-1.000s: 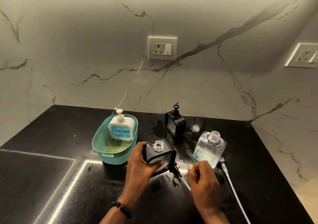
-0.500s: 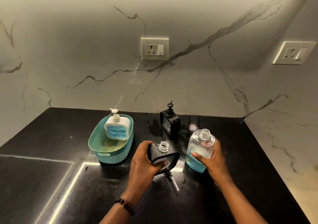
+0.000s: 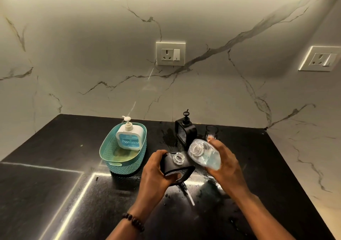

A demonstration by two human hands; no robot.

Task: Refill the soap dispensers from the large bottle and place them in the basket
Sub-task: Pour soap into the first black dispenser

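The left hand [image 3: 156, 173] grips an uncapped black soap dispenser [image 3: 177, 165] around its body, its clear threaded neck facing up. Just to the right of that grip, the right hand [image 3: 224, 163] wraps around the clear refill bottle [image 3: 203, 154], tilted so its open mouth leans toward the dispenser's neck; the blue soap sits low in the bottle, toward the palm. No stream is visible yet.

To pour well, I judge the bottle's mouth should come directly over the neck, almost touching it, and tip slowly, since both openings are narrow and the black countertop [image 3: 55, 184] around the hands looks wet. The left hand should keep the dispenser level.

Beyond the left grip and to its left, a white pump dispenser [image 3: 130, 138] with blue soap stands in the teal basket [image 3: 120, 167]. Beyond the two hands, a second black pump dispenser [image 3: 185, 129] stands capped. A loose pump tube [image 3: 188, 195] lies on the counter below the held dispenser.

No brand, label or writing is readable on any container.
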